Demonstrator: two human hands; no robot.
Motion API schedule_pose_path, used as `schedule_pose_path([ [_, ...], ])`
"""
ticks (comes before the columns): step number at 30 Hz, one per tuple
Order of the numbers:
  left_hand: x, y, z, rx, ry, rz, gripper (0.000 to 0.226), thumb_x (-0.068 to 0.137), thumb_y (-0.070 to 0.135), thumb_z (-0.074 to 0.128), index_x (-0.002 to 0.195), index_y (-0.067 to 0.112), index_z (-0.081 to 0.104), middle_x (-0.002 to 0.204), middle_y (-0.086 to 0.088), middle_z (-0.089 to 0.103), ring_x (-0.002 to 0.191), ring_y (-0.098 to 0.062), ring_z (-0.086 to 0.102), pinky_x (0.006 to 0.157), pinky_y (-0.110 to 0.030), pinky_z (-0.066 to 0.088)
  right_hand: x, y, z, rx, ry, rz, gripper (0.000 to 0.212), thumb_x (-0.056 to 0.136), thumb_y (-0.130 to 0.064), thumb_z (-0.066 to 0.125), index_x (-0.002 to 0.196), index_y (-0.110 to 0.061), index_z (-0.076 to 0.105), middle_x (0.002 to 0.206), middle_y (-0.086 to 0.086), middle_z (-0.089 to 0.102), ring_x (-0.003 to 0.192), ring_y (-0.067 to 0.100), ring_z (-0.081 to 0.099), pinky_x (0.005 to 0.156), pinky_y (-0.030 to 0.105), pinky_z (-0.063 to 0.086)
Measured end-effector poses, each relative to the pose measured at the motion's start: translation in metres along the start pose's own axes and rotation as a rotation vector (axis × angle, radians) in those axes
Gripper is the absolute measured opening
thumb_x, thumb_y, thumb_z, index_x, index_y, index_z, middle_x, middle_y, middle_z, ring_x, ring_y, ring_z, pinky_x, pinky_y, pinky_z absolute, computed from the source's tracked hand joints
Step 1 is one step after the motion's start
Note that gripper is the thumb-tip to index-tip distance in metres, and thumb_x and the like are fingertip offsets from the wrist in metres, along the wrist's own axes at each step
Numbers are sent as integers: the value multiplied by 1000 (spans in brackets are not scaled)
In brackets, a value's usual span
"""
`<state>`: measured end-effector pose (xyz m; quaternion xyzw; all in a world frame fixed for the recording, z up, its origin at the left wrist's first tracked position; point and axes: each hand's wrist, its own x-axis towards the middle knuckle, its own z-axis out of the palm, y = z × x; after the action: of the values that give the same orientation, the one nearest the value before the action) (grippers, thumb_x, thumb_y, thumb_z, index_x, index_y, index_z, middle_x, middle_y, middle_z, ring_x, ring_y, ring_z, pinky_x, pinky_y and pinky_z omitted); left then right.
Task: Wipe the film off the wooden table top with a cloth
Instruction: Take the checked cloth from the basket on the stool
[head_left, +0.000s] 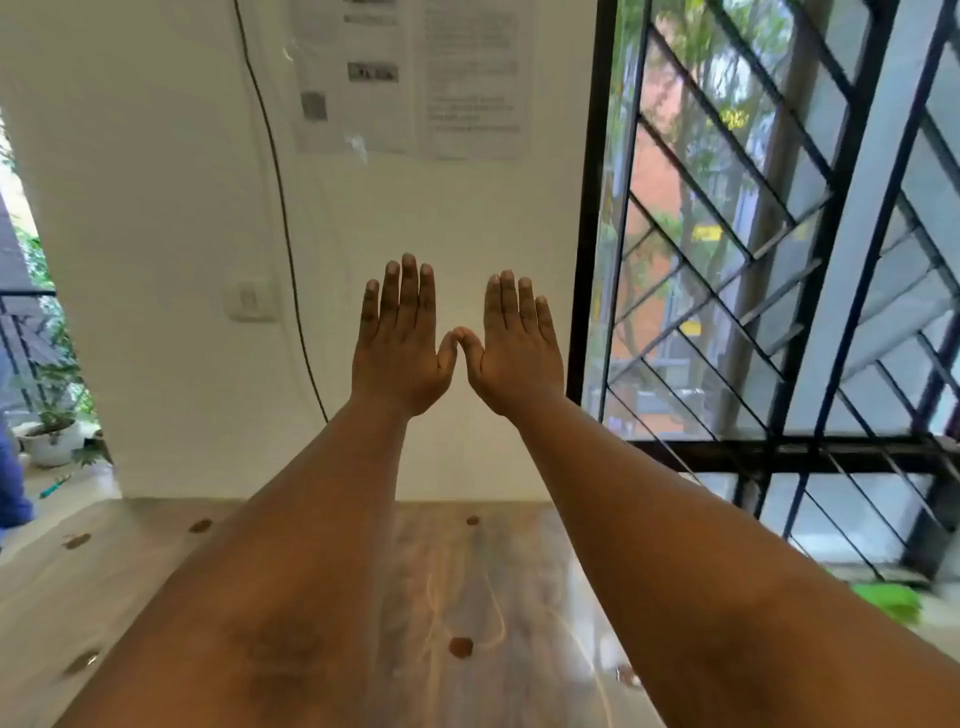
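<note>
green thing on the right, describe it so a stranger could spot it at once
Start at the barred window on the right and drop to its base. Just below, beside the right forearm, lies a blurred bright green thing. Nothing else nearby is that vivid green; what it is cannot be told.

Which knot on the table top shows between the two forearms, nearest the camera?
The round reddish knot on the table top, low between the forearms; the others sit farther back or left.
</note>
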<state>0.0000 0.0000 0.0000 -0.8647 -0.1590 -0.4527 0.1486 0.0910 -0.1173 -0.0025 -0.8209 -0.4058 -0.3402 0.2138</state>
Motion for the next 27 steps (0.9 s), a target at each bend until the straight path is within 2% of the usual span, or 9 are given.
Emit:
schedule_pose_path([
  [7,-91,35,55,-89,-216,53,71,94,44,12,150,3,-2,159,-17,-4,146,-26,-10,117,-41,-13,-97,14,51,-6,-236,136,71,99,-52,13,150,-8,-8,159,10,-10,144,23,-16,115,37,-14],
  [14,-171,107,91,-155,-423,127,75,90,47,11,149,4,-4,159,-18,-5,146,-27,-12,116,-41,-15,-204,62,70,-3,-430,290,71,99,-50,18,149,-7,-8,159,11,-11,144,23,-18,116,38,-13],
  [18,-199,173,101,-227,-487,182,74,92,48,19,149,4,-1,158,-17,-4,146,-29,-9,115,-39,-18,-271,110,55,-6,-498,411,73,98,-55,13,149,-8,-9,158,12,-13,144,24,-17,116,38,-12],
  [22,-228,259,107,-275,-585,260,73,95,48,17,147,8,-15,157,-13,-17,142,-25,-22,112,-37,-25,-341,170,32,-38,-610,512,73,98,-56,9,149,-8,-12,158,11,-16,144,23,-19,116,40,-11],
  [27,-272,390,103,-363,-722,314,74,99,43,25,147,7,-17,155,-13,-24,139,-24,-30,112,-37,-25,-426,259,-8,-71,-727,581,71,99,-53,11,150,-6,-4,159,12,-9,145,24,-12,117,40,-8],
])
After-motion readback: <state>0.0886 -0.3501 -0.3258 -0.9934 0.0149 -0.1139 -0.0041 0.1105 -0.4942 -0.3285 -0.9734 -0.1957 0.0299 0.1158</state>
